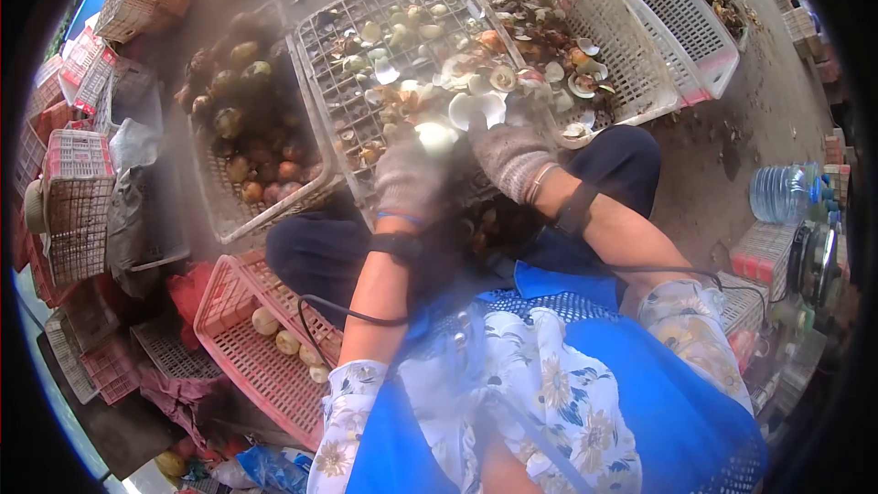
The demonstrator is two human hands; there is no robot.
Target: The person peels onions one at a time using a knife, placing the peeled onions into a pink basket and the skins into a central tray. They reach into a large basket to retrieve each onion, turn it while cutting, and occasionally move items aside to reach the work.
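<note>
My left hand point(407, 180), in a dirty knitted glove, is closed round a pale, round onion point(436, 138) that looks peeled. Close beside it, my gloved right hand point(514, 160) has its fingers curled toward the onion, with one fingertip in front of a white, cupped onion layer point(491, 109). Whatever the right fingers grip is hidden or blurred. Both hands are above an upturned mesh crate point(343, 23) strewn with peel and small pale bulbs. To its left stands a crate point(222, 236) of brownish and reddish unpeeled onions point(291, 171).
A whitish crate point(631, 64) holding peel waste leans at the far right of the work surface. By my left knee, a pink crate point(242, 357) contains several pale bulbs point(285, 342). Stacked crates point(78, 210) line the left side; a large water bottle point(777, 194) stands right.
</note>
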